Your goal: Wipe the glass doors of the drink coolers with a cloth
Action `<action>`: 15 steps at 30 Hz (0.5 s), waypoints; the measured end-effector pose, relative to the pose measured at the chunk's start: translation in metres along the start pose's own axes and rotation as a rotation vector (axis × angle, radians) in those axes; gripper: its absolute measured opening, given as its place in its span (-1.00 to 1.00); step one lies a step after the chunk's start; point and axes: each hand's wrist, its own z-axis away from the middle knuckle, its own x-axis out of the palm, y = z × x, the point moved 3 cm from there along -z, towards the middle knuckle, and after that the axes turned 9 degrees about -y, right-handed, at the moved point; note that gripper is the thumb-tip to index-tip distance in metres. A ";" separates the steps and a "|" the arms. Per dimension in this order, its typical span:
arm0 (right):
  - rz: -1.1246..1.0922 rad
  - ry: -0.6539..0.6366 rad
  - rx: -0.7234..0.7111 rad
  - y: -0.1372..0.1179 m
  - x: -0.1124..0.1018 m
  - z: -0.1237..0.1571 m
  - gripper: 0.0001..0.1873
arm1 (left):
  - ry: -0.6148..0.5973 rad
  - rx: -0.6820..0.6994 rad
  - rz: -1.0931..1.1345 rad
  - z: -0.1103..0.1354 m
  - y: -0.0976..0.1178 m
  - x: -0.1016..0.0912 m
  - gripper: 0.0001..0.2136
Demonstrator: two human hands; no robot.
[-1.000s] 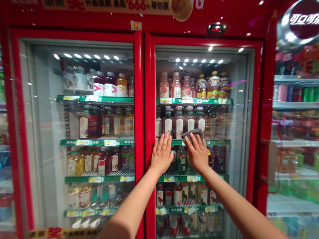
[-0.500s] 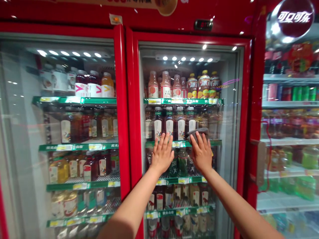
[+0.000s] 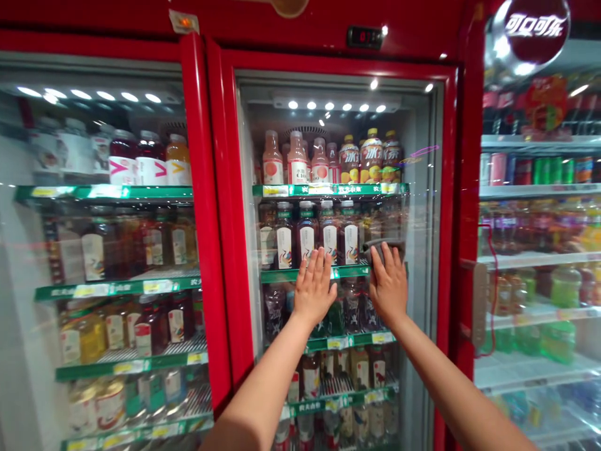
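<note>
- Grey cloth (image 3: 382, 252): flattened against the glass pane (image 3: 417, 294) of the right-hand cooler door, poking out above the fingertips of the right hand (image 3: 387, 289).
- Right hand: fingers spread over the cloth, palm pressed toward the glass, no pinch visible; how firmly the cloth is gripped, impossible to tell.
- Left hand (image 3: 314, 288): open and empty, fingers spread, flat on the same pane, just beside the right hand and level with it.
- Behind the glass, at fingertip height: a row of bottles with white labels (image 3: 307, 241) on a shelf with a green price strip (image 3: 314, 274).
- Below the palms: dark bottles (image 3: 275, 310), blurred by reflections.
- Higher up: pink juice bottles (image 3: 295, 160) and orange-labelled iced tea bottles (image 3: 370, 156) on the top shelf.
- Around the pane: a red door frame (image 3: 338, 64), with a small digital display (image 3: 364, 37) above it.
- To the left: a second glass door (image 3: 107, 250), also stocked with bottles, its red frame touching the first.
- To the right: open shelves of cans (image 3: 539, 170), under a round Coca-Cola sign (image 3: 530, 25) — Chinese lettering on dark red.
</note>
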 end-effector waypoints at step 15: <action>-0.060 0.069 0.165 0.048 -0.002 -0.001 -0.25 | 0.065 0.010 0.097 -0.006 -0.003 0.009 -0.06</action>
